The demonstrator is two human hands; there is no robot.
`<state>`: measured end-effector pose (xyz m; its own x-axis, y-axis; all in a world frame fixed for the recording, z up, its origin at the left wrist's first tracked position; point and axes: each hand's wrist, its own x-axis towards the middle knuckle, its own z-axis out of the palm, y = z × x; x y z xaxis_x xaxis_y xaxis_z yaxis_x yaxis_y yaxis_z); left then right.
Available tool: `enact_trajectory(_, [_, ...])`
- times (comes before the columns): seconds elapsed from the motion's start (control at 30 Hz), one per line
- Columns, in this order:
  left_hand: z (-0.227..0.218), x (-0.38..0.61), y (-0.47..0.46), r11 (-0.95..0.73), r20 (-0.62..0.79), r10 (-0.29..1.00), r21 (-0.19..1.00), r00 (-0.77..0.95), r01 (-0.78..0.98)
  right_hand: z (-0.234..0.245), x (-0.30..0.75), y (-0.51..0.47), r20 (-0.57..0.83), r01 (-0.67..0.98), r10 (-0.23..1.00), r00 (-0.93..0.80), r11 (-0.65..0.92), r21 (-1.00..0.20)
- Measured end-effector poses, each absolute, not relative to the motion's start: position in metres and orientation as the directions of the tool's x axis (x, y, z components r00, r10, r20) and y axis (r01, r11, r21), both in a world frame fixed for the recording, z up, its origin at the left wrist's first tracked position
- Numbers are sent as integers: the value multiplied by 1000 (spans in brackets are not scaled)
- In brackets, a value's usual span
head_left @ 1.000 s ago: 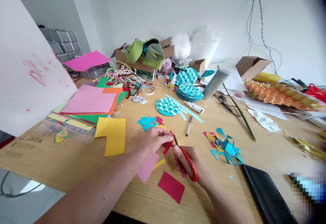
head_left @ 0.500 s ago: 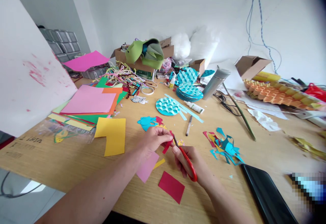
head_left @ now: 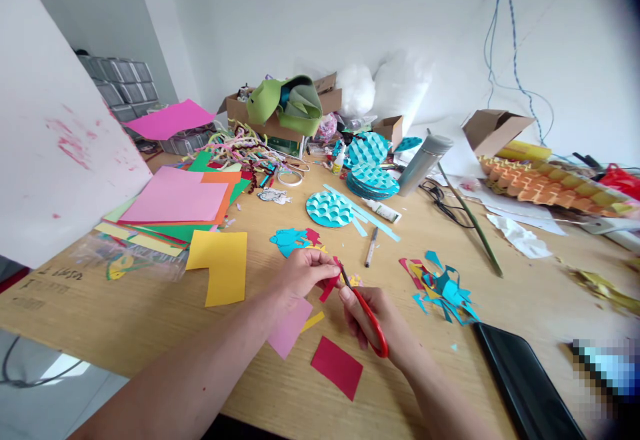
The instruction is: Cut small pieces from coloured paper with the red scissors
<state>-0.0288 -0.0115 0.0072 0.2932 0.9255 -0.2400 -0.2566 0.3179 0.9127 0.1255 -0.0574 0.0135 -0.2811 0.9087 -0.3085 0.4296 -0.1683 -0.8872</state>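
Observation:
My left hand (head_left: 313, 272) is closed, pinching a small piece of red paper (head_left: 329, 288) between thumb and fingers. My right hand (head_left: 370, 317) grips red-handled scissors (head_left: 376, 327), their dark blades up against the red paper. Just beyond my left hand lie a blue paper fish (head_left: 289, 240) and small red and yellow cutouts. Under and beside my left wrist is a pink paper piece (head_left: 291, 328) with a yellow strip (head_left: 313, 321). Nearer me lies a dark red paper rectangle (head_left: 337, 368). The fingers partly hide the paper being held.
A yellow sheet (head_left: 227, 270) and stacked coloured paper (head_left: 175, 197) lie left. Blue scraps (head_left: 450, 290) and a black phone (head_left: 525, 380) lie right. Further back are scalloped blue discs (head_left: 330, 209), a pen (head_left: 371, 247), a glue bottle (head_left: 384, 211) and a silver cylinder (head_left: 425, 163).
Almost nothing differs. My right hand and the scissors have shifted very slightly to the right, while my left hand keeps its pinch on the red paper.

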Motion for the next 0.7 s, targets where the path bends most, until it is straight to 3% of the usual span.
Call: enact_trajectory(0.7, [12, -30, -13, 323, -242, 922, 911, 301, -257, 17, 125, -59, -318, 425, 909, -269, -184, -886])
